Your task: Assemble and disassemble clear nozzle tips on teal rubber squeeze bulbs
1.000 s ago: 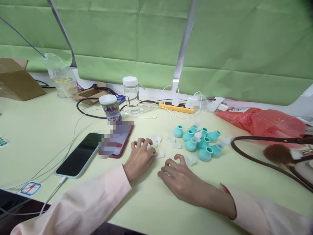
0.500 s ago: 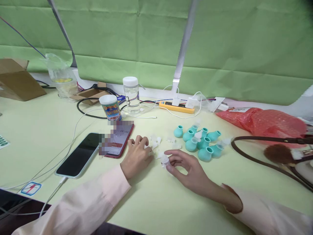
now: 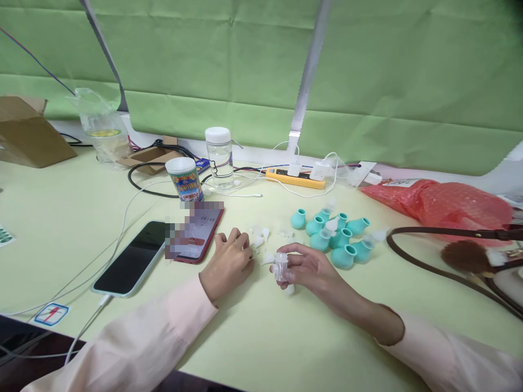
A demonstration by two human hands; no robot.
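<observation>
My right hand (image 3: pixel 316 272) pinches a small clear plastic tube-like piece (image 3: pixel 281 265) upright between thumb and fingers, above the table. Just under that thumb shows a small white tip (image 3: pixel 290 289); whether it belongs to the held piece I cannot tell. My left hand (image 3: pixel 231 260) rests on the table with its fingers curled down, their tips partly hidden, so what they hold, if anything, does not show. Between the hands lie several small white plastic bits (image 3: pixel 258 239). Several teal bulbs (image 3: pixel 343 256) stand or lie beyond my right hand, some with clear or white tips in their necks.
Left of my left hand lie a lit phone (image 3: pixel 200 234) and a dark phone (image 3: pixel 131 258) on a cable. Behind stand a printed cup (image 3: pixel 188 182), a water jar (image 3: pixel 219 158) and a yellow power strip (image 3: pixel 296 178). Red bubble wrap (image 3: pixel 445 207) and a brown strap (image 3: pixel 412 231) lie right.
My right hand has turned the clear piece upright and shifted slightly right, and a white tip now shows below the thumb. My left hand has stayed nearly in place, its fingers curling a little closer.
</observation>
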